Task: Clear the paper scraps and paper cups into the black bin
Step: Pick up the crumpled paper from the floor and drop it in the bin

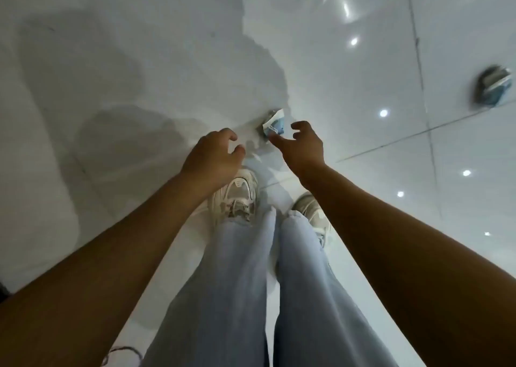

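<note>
Sneakers (240, 196) (white) on glossy tiles (363, 59)

Bare forearms (405, 227), pale blue jeans (229, 283), white trainers (237, 196)

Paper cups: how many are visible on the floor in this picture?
2. One crumpled paper cup lies just ahead of the right hand; another paper cup lies far right on the floor. More may lie outside the view.

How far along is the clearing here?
Nothing visibly done; no bin in view. In hand: the right hand reaches for a crumpled scrap on the floor, not yet gripping; the left hand is empty. Left: that scrap and a cup farther right.
</note>
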`<state>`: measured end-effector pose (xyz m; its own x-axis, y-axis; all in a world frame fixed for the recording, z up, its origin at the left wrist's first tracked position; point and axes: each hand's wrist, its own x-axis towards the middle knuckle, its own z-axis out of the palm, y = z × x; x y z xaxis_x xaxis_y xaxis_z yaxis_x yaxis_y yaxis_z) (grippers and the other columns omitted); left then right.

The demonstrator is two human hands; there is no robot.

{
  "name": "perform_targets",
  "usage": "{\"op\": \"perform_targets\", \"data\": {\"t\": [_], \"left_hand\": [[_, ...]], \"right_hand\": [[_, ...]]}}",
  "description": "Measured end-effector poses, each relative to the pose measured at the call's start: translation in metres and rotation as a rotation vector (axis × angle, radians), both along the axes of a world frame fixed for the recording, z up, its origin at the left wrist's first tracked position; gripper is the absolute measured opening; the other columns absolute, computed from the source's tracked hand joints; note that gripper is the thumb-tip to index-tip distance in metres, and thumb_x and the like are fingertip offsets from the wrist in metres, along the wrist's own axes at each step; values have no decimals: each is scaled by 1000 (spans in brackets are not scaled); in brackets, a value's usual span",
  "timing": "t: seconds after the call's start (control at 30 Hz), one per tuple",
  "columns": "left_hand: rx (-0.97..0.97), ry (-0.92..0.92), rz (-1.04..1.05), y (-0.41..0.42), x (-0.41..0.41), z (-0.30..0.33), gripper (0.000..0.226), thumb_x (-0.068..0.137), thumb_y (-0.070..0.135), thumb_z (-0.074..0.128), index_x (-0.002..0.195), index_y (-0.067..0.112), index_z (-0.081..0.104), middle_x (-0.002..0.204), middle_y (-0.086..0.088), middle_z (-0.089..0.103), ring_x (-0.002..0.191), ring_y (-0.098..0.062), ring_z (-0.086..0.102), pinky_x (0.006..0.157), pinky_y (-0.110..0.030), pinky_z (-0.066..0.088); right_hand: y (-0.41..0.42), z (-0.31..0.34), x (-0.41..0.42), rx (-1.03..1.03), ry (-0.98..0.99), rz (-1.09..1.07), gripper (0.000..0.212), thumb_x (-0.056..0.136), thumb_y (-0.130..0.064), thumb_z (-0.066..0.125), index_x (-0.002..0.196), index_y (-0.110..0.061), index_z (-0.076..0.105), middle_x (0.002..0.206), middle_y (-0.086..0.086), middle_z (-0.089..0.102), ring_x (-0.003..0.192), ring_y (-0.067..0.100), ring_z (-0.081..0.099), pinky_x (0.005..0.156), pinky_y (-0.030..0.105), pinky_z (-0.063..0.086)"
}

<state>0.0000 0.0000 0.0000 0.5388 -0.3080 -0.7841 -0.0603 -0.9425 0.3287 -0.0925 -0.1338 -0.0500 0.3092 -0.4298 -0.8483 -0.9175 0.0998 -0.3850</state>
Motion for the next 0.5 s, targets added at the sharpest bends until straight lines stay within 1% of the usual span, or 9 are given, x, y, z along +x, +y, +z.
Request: {"op": "perform_targets", "data": {"t": [0.07, 0.17, 0.23, 0.3, 0.4, 0.5], "left_hand": [[14, 46, 116, 0, 2, -22, 34, 92, 33, 54, 121, 17, 59, 127, -5, 58, 116, -20, 53, 91, -25, 37], [15, 85, 228, 0, 2, -44, 32, 90, 33, 57, 118, 17, 61, 123, -3, 61, 112, -19, 55, 94, -28, 42], [10, 99, 247, -2, 2, -54, 31, 91, 32, 57, 118, 16, 62, 120, -3, 62, 110, -19, 56, 95, -31, 44], [10, 93, 277, -7, 4, -61, 30, 91, 30, 57, 117, 16, 62, 118, -3, 63, 109, -20, 57, 94, -30, 44], [-6, 119, 358, -16, 7, -67, 30, 91, 28, 56, 118, 16, 63, 118, -3, 63, 108, -19, 56, 93, -30, 44], [-37, 153, 420, -28, 8, -62, 34, 92, 27, 55, 124, 15, 59, 120, -3, 61, 104, -17, 55, 86, -28, 44]], "right_hand": [[4, -21, 5, -19, -17, -55, 70, 79, -41, 76, 134, -14, 43, 126, 5, 55, 93, 13, 49, 77, 24, 42], [14, -44, 8, -61, -31, -73, 74, 74, -37, 81, 132, -14, 42, 128, 6, 50, 101, 16, 52, 84, 26, 46], [17, -55, 10, -124, -33, -54, 74, 73, -35, 82, 132, -14, 42, 128, 5, 47, 112, 21, 53, 94, 33, 49], [18, -62, 12, -157, -44, -3, 71, 73, -30, 82, 131, -13, 44, 127, 6, 47, 115, 23, 52, 98, 39, 49], [20, -64, 13, -142, -54, 21, 66, 74, -22, 80, 130, -13, 46, 125, 6, 48, 114, 24, 52, 98, 40, 49], [22, -50, 9, -114, -104, 49, 60, 76, -18, 77, 129, -14, 48, 121, 5, 51, 108, 24, 54, 93, 40, 52]]}}
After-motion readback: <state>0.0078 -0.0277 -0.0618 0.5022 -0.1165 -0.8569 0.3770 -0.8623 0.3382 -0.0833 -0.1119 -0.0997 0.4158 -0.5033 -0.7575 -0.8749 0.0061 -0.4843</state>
